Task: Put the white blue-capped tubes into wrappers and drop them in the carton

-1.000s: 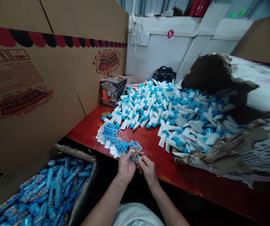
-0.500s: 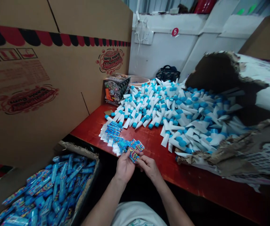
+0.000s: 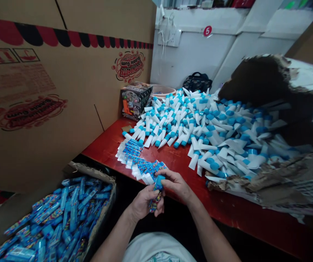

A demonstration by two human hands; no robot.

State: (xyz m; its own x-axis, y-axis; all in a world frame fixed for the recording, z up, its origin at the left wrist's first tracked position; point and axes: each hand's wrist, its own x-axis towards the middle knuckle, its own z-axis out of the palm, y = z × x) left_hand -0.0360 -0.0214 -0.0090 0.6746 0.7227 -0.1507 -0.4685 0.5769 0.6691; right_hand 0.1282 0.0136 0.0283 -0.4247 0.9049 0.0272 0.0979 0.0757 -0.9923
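- Head view looks down over a red table (image 3: 172, 162), glossy and scuffed, with a tall wall of printed cardboard cartons (image 3: 49, 94) closing off its left side.
- Spilling across the table from a torn paper sack (image 3: 282, 174) is a heap of white tubes (image 3: 208, 127), soft, flat-tailed, each with a round blue cap.
- Fanned near the table's front edge lies a row of small blue labels (image 3: 137, 160), thin and shiny.
- Just off that edge, the left hand (image 3: 144, 202) is curled round a labelled tube (image 3: 155, 194), colourful wrap, blue cap up.
- Pinching at the tube's cap end from above is the right hand (image 3: 176, 182), fingers closed on it.
- Low on the left, an open carton (image 3: 96, 178) with a ragged rim holds a jumble of finished tubes (image 3: 55, 222).
- At the back stand a small printed box (image 3: 136, 100) and a dark bag (image 3: 198, 80).
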